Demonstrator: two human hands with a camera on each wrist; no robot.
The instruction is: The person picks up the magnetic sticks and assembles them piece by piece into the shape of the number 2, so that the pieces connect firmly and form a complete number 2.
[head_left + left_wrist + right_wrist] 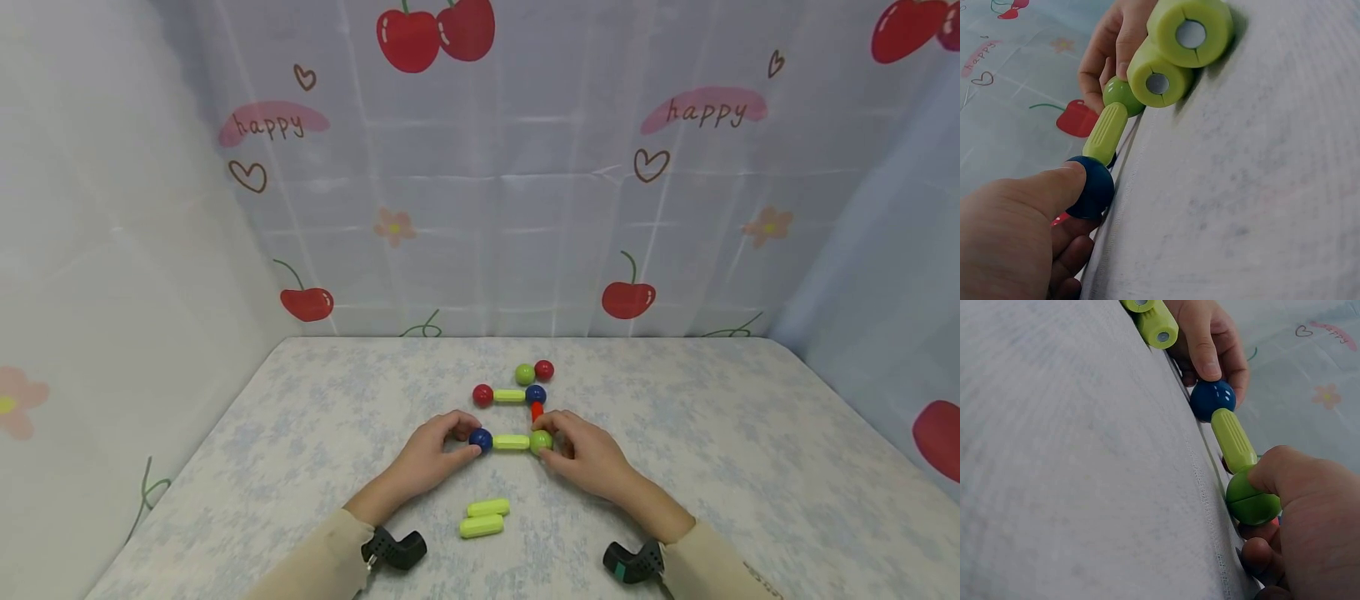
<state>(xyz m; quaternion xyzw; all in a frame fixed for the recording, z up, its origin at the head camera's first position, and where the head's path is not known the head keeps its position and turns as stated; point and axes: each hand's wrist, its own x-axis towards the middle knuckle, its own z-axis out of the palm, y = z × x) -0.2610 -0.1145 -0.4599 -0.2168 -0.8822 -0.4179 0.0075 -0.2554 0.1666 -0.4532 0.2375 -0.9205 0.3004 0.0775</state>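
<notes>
My left hand (pixel 432 452) pinches a dark blue ball (pixel 481 440) between thumb and fingers. A yellow-green ribbed magnetic rod (pixel 512 442) joins that ball to a green ball (pixel 541 442), which my right hand (pixel 587 452) pinches. From the green ball a red rod (pixel 537 411), partly covered by the right fingers, runs back to a second blue ball (pixel 536 394). Another yellow-green rod (pixel 509 396) links this ball to a red ball (pixel 483 395) on the left. In the right wrist view the thumb presses the green ball (pixel 1252 499).
Two loose yellow-green rods (pixel 483 517) lie side by side in front of the hands, with metal discs in their ends. Behind the joined pieces sit a loose green ball (pixel 525 374) and a red ball (pixel 544 369). A printed curtain (pixel 480 250) hangs behind the table (pixel 337 375).
</notes>
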